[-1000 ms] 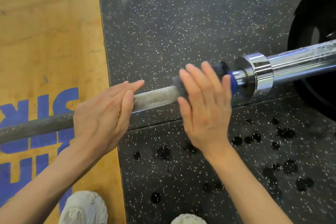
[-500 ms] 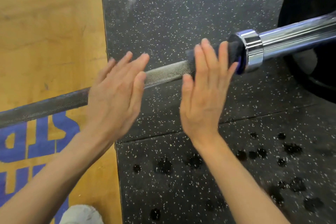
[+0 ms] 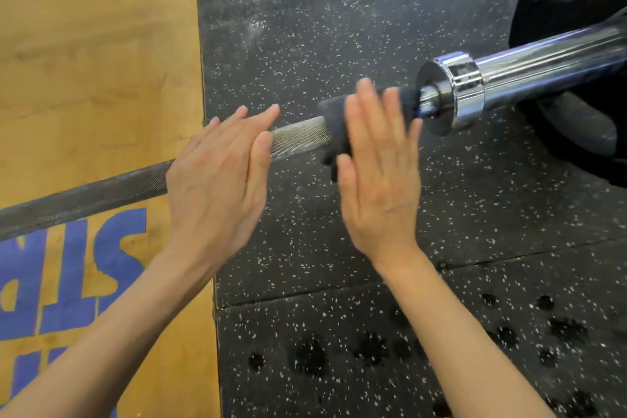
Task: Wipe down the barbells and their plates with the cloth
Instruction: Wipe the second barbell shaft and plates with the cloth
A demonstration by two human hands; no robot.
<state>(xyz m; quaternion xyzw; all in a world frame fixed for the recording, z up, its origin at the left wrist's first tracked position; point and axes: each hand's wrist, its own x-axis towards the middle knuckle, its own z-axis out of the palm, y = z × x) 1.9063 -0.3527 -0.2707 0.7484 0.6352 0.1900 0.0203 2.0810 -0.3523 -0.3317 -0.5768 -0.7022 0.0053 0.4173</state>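
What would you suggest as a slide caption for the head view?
Right hand presses a dark cloth on the barbell beside its chrome collar; left hand steadies.

The black plate (image 3: 576, 132) runs off the frame's right edge. The right hand (image 3: 380, 173), motion-blurred, hides much of the dark cloth (image 3: 334, 119) wrapping the bar (image 3: 298, 139).

Two bare forearms, left hand (image 3: 217, 176), right hand (image 3: 380, 180), no sleeves, rings or watch apparently visible, short nails
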